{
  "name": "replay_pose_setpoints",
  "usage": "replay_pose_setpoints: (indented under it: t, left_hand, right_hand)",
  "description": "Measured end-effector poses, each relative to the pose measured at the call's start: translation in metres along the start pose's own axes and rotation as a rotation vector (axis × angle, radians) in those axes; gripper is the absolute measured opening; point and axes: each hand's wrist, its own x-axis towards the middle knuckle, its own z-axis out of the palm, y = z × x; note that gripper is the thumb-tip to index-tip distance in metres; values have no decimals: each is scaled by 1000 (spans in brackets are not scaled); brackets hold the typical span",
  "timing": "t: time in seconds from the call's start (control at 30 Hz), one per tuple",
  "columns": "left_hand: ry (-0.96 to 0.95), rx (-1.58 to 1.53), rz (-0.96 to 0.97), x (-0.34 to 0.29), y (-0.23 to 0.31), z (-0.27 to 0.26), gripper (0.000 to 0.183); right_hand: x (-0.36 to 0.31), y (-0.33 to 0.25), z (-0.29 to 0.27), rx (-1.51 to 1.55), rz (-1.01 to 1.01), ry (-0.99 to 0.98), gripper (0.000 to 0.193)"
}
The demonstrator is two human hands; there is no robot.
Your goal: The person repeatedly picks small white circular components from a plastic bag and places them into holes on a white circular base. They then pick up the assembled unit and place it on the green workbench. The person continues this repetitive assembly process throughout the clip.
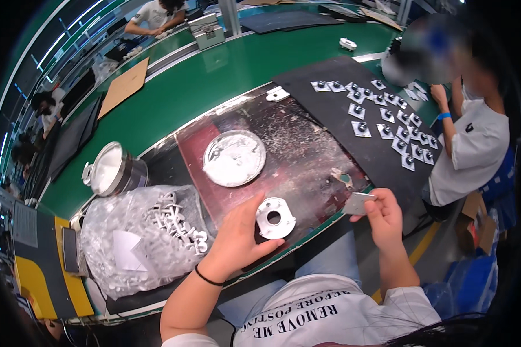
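My left hand [234, 237] curls round a white round plate [285, 228] with a dark hole in its middle, fingers at its upper edge and thumb at its lower edge. The plate is at the near edge of the worn dark work board [295, 139]. To the right, my right hand [386, 217] pinches a small flat grey metal plate [355, 204] between thumb and fingers, just off the table edge. Beyond my left hand lies a round dish [205, 163] of white paste [237, 159].
On the left is a clear plastic bag [107, 225] of small white parts [176, 222], with a tub [134, 175] behind it. Several square plates with black centres [362, 129] lie on a black mat [312, 75]. A co-worker [474, 150] sits at the right.
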Motion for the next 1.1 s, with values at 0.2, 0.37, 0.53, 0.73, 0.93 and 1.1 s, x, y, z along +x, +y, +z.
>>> replay_pose_setpoints:
  t: [0.2, 0.37, 0.53, 0.73, 0.93, 1.1]
  left_hand:
    - [47, -56, 2, -2, 0, 2, 99]
    - [10, -33, -37, -2, 2, 3, 102]
    - [37, -34, -29, -2, 3, 4, 103]
    - [58, -46, 13, -3, -1, 7, 105]
    - [58, -40, 20, -3, -1, 6, 105]
    - [45, -45, 6, -3, 2, 5, 102]
  right_hand:
    - [32, 1, 70, 81, 310, -322, 26]
    - [47, 11, 86, 78, 431, -465, 30]
    - [48, 13, 91, -50, 437, -513, 28]
    - [47, 20, 94, -28, 438, -513, 24]
    - [47, 18, 97, -62, 406, -511, 18]
    - [46, 25, 94, -73, 364, -530, 16]
